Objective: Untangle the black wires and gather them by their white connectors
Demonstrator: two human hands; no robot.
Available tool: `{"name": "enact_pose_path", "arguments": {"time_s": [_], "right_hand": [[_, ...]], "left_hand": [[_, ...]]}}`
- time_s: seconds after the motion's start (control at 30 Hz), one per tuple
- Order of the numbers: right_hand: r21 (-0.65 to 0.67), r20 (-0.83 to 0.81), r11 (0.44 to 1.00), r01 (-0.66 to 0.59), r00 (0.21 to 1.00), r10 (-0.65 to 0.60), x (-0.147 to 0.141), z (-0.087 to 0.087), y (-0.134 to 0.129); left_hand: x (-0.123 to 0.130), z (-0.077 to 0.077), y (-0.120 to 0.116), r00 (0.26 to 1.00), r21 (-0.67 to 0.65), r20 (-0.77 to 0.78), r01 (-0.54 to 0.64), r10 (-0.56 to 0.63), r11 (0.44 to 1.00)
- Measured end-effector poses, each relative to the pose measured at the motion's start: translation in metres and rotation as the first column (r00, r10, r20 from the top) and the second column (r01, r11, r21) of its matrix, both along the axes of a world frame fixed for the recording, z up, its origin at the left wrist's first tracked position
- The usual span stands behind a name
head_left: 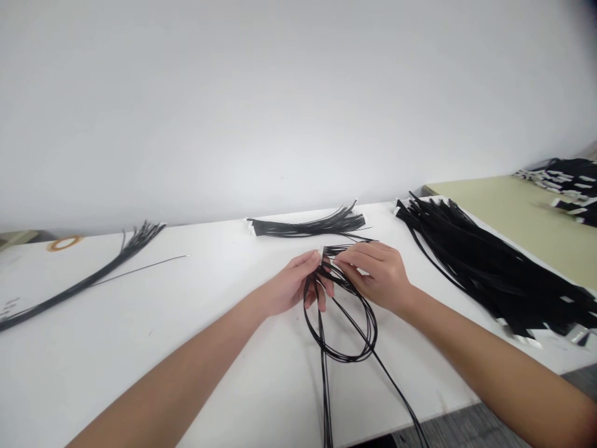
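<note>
Near the middle of the view, my left hand (301,283) pinches a small white connector (321,254) between thumb and fingers. Several thin black wires (373,326) come out of it, curl into a loop below the hands and trail down past the front edge of the table. Just to the right, my right hand (375,270) has its fingertips closed on the black wires close to the connector. Exactly which wires it grips is hidden behind the fingers.
A bundle of black wires (107,267) lies at the left, near a tan ring (65,243). Another wire bundle (308,225) rests at the back of the white table (224,274). A large pile of black cables (485,274) covers the right side, beside a yellowish table (504,202).
</note>
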State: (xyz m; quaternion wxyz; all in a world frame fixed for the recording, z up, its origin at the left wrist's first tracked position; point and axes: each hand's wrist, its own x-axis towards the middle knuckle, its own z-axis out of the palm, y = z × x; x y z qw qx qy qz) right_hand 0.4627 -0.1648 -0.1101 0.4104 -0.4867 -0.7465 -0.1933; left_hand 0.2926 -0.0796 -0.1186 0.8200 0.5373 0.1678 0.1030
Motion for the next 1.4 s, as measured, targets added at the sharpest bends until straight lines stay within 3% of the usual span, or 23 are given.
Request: {"name": "enact_pose_path", "arguments": {"time_s": [0.47,0.57,0.73,1.1,1.4], "right_hand": [[0.011,0.082,1.000,0.018,0.996,-0.019,0.001,0.001,-0.002],[0.078,0.090,0.997,-0.002,0.996,-0.005,0.003,0.003,-0.002],[0.234,0.069,0.969,0.075,0.993,-0.093,0.004,0.005,-0.004],[0.027,0.286,0.975,-0.219,0.937,0.202,0.001,-0.002,-0.009],[0.091,0.367,0.989,-0.119,0.927,0.077,-0.011,0.002,-0.008]], "left_hand": [[0.000,-0.003,0.001,1.000,-0.056,0.019,-0.013,0.014,0.998],[0.001,-0.003,0.002,0.997,-0.090,0.024,-0.065,0.067,0.994],[0.001,-0.002,0.005,0.989,-0.141,0.018,-0.143,0.147,0.980],[0.001,-0.003,0.005,0.971,-0.230,-0.043,-0.237,0.233,0.944],[0.001,-0.007,0.006,0.974,-0.261,-0.030,-0.224,0.224,0.939]]}}
